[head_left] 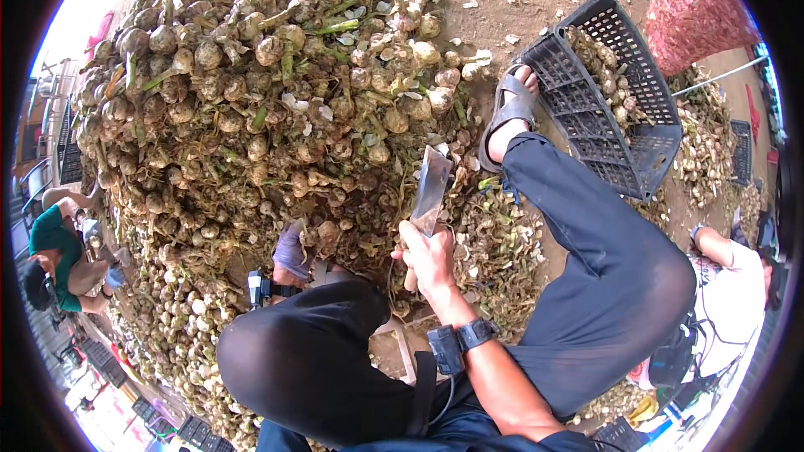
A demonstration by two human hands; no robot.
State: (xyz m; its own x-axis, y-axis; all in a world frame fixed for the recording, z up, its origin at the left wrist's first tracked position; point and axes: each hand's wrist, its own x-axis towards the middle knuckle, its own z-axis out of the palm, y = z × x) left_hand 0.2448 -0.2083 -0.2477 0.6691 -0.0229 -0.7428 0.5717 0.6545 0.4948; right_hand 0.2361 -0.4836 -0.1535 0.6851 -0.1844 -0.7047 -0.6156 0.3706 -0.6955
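Observation:
My right hand (433, 259) is wrapped round the handle of a cleaver (432, 188), its broad metal blade pointing away from me. The wooden handle end shows below my fingers. Between my knees and to the left, my left hand (291, 253) wears a purple glove and reaches to the near edge of a large pile of garlic bulbs (260, 50). A garlic bulb (325, 236) lies right beside the glove. My left fingers are mostly hidden, so any grip on a bulb does not show. Both wrists carry strapped devices.
A black plastic crate (578, 88) with garlic stands tilted by my sandalled foot (511, 113). Past it are a red mesh sack (697, 18) and more garlic (703, 151). Trimmings (498, 251) cover the ground before me. One person (67, 251) crouches far left; another (729, 293) sits right.

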